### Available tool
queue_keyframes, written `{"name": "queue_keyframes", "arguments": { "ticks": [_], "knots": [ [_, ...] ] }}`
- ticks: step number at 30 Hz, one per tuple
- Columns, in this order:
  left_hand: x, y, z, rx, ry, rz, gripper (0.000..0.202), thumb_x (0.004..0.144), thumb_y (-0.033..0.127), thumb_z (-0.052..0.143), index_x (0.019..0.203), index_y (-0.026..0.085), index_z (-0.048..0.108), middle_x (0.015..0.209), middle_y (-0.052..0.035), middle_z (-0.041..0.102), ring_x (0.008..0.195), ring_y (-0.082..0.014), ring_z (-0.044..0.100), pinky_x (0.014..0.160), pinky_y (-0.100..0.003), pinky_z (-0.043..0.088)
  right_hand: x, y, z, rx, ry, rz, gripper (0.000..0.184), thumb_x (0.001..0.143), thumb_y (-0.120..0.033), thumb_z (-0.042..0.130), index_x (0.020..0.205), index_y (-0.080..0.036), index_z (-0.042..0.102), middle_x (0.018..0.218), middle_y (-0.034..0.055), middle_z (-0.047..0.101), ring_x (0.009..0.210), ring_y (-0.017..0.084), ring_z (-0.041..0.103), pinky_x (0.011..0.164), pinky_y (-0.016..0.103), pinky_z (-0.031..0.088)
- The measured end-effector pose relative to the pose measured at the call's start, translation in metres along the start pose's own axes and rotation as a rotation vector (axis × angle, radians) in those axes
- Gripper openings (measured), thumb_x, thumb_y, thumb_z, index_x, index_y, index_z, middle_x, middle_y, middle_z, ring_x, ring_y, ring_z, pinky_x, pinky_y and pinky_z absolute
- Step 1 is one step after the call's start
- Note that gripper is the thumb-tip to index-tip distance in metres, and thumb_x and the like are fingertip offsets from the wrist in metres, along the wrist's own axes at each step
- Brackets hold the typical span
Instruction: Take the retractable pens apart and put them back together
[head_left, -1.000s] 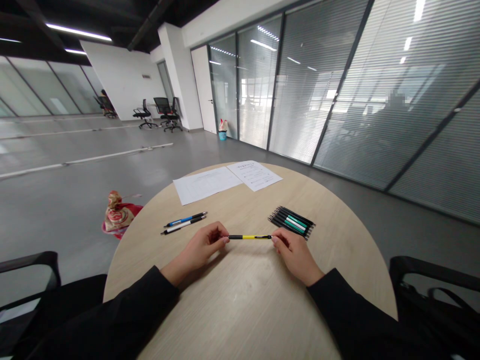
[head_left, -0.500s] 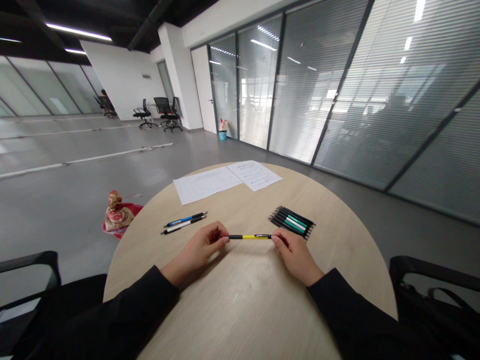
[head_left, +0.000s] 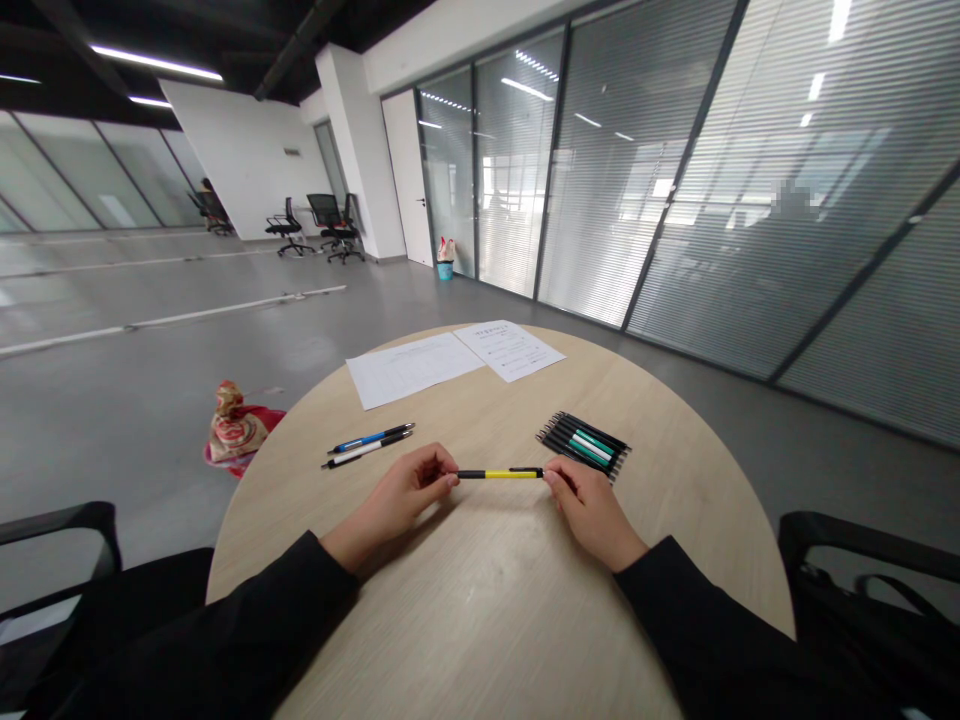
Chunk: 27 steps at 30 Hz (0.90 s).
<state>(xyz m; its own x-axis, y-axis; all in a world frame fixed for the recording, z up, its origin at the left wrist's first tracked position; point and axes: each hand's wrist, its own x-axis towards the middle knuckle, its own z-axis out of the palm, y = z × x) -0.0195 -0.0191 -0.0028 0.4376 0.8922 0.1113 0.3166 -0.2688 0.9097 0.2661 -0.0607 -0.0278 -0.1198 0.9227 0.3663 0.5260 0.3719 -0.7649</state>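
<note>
- Yellow-and-black pen (head_left: 499,474) was held level between the two hands, with its black clip toward the right end; whether it touched the surface, I could not tell.
- left hand (head_left: 405,492) was pinched narrowly on the pen's end at 9 o'clock.
- right hand (head_left: 591,512) was pinched narrowly on the other end at 3 o'clock.
- two loose pens (head_left: 367,446) lay side by side at 10 o'clock from the left hand.
- bundle of black pens (head_left: 583,445) lay at 12 o'clock from the right hand.
- two paper sheets (head_left: 450,362) lay at 12 o'clock, near the far edge of the round wooden surface (head_left: 487,620).
- patterned bag (head_left: 236,428) sat on the floor (head_left: 127,420) beyond the surface, at 10 o'clock.
</note>
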Motion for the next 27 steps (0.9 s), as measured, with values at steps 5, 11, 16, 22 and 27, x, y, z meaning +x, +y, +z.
{"name": "queue_keyframes", "arguments": {
  "ticks": [5,11,16,22,27],
  "knots": [
    [0.000,-0.002,0.000,0.004,-0.006,0.001,0.018,0.088,0.035,0.065,0.086,0.018,0.059,0.074,0.0017,0.059,0.067,-0.0144,0.053,0.062,-0.027,0.040,0.000,0.001,0.001,0.004,0.007,-0.005,0.029,0.101,-0.031,0.047,0.076,-0.019,0.058,0.068,-0.0012,0.056,0.065,0.016,0.053,0.064,0.027,0.035],
    [0.000,-0.005,-0.001,0.011,-0.002,0.009,0.018,0.089,0.034,0.066,0.085,0.018,0.059,0.075,0.0015,0.059,0.067,-0.0142,0.053,0.062,-0.027,0.040,0.000,0.003,0.002,0.028,0.034,0.015,0.027,0.098,-0.031,0.052,0.078,-0.019,0.065,0.071,0.0012,0.062,0.066,0.017,0.054,0.062,0.028,0.038],
    [0.000,-0.003,0.000,0.020,0.010,0.004,0.017,0.089,0.034,0.065,0.084,0.018,0.059,0.074,0.0012,0.059,0.067,-0.0144,0.052,0.062,-0.027,0.040,0.000,0.006,0.004,0.102,0.056,0.072,0.021,0.093,-0.031,0.056,0.086,-0.018,0.071,0.080,0.0037,0.070,0.070,0.018,0.059,0.064,0.028,0.043],
    [0.000,-0.003,-0.001,0.029,-0.006,0.006,0.019,0.089,0.036,0.065,0.084,0.018,0.059,0.074,0.0010,0.059,0.067,-0.0143,0.053,0.062,-0.027,0.040,-0.001,0.014,0.011,0.229,0.091,0.146,0.019,0.088,-0.033,0.062,0.090,-0.017,0.072,0.084,0.0059,0.072,0.073,0.020,0.064,0.066,0.029,0.049],
    [0.000,-0.001,0.000,0.015,0.005,0.000,0.020,0.088,0.036,0.066,0.084,0.018,0.059,0.074,0.0008,0.060,0.067,-0.0145,0.053,0.062,-0.027,0.041,-0.001,0.017,0.012,0.247,0.082,0.186,0.017,0.086,-0.034,0.062,0.090,-0.018,0.069,0.078,0.0034,0.069,0.063,0.016,0.059,0.055,0.026,0.045]
  ]
}}
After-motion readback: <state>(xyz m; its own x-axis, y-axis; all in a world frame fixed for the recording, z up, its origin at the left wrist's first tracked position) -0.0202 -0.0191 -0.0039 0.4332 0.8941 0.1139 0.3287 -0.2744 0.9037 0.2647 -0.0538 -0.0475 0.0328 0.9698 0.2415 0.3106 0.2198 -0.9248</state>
